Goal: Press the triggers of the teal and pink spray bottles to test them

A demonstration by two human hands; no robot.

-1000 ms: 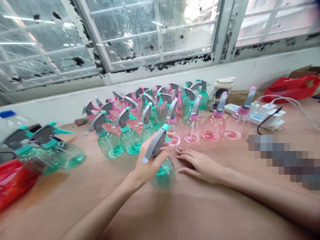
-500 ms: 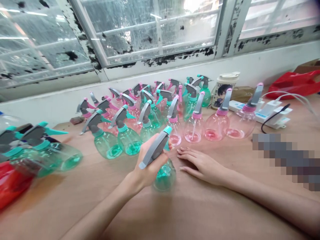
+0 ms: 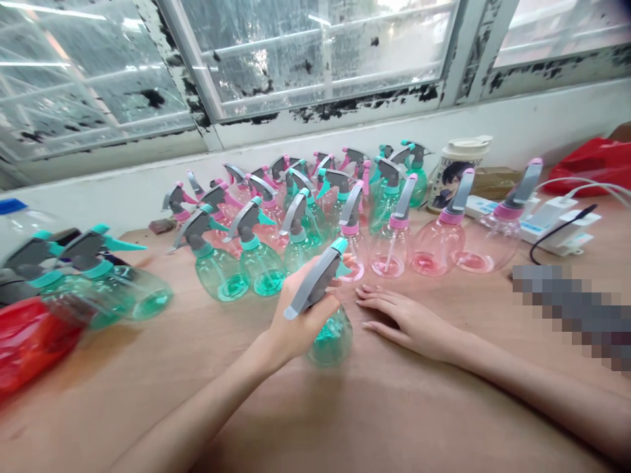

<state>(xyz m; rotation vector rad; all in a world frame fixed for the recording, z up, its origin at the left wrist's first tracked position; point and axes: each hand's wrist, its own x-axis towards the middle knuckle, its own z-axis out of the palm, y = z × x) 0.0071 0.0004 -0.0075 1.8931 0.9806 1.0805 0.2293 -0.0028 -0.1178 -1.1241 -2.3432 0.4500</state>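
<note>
Gripping a green spray bottle (image 3: 330, 340) at the neck, the left hand (image 3: 303, 326) has its fingers curled round it, under the spray head (image 3: 315, 281). Bottle is front and centre, over the near part of the tabletop (image 3: 374, 414); whether its base touches the wood cannot be told. Grey spray head leans, teal nozzle end up and away from the wearer.

Right hand (image 3: 407, 318) lies palm down on the tabletop just right of the bottle, holding nothing: fingers extended and close together, thumb apart. Its fingertips are near the front pink bottles (image 3: 438, 246), not touching.

Behind: other green bottles (image 3: 219, 272) stand left of the pink ones in the front row, with a mixed pink and green cluster (image 3: 263, 190) at the back. Two more bottles (image 3: 111, 289) at far left, next to a red bag (image 3: 37, 348). Right rear: lidded cup (image 3: 458, 174), white power strip (image 3: 557, 233), second red bag (image 3: 594, 169). Pixelated patch at right, contents unreadable. Windows (image 3: 320, 59) beyond.
</note>
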